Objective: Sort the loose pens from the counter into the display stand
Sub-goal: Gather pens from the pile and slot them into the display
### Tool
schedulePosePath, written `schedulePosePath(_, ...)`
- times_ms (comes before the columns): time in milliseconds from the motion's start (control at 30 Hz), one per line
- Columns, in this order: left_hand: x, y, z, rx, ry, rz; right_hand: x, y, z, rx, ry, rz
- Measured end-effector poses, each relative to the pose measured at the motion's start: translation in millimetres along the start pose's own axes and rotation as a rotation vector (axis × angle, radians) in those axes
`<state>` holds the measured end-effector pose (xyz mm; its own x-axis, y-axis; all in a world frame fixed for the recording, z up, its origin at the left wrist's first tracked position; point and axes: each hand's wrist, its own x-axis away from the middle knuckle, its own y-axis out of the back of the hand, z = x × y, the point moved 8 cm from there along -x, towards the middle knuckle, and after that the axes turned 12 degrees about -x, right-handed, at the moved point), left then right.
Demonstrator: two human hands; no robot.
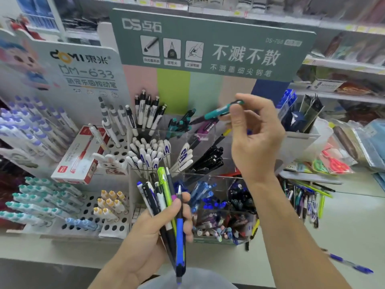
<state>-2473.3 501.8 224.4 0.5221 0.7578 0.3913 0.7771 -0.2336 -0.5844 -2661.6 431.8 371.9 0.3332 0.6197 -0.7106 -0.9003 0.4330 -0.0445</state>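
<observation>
Right hand point(255, 140), centre-right of frame, pinches a teal pen point(216, 112) between thumb and fingertips; the pen is tilted, its dark tip pointing lower left over the upper back compartments of the clear display stand point(210, 176). A few matching teal pens point(181, 122) already stand in the compartment just left of that tip.

Left hand point(158, 228), bottom centre, is clamped around a bundle of pens point(166, 203): a blue-and-black one in front, a lime-green one, white and black ones fanned out behind, tips up.

More loose pens point(306, 202) lie in a pile on the table point(343, 230) right of the stand, partly blurred. One blue pen point(352, 264) lies apart at the lower right. A white holed pen rack point(116, 149) and a red box point(81, 157) sit left of the stand.
</observation>
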Motion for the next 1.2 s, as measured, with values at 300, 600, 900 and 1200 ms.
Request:
schedulePosePath(300,4.4,3.5,-12.1,0.119,-0.009,-0.071,-2.8,-71.8,-40.7,0.415,0.088,0.336)
schedulePosePath(600,-3.2,7.3,-14.3,0.084,-0.027,-0.009,-5.0,-70.4,-36.2,0.364,0.022,0.244)
schedulePosePath(900,-5.8,5.3,-31.4,0.096,-0.096,0.012,2.9,-93.5,-52.4,0.436,-0.163,0.724)
schedulePosePath(1200,-2.2,11.0,-27.1,-0.072,-0.015,0.081,11.1,-74.8,18.9,0.268,0.159,0.302)
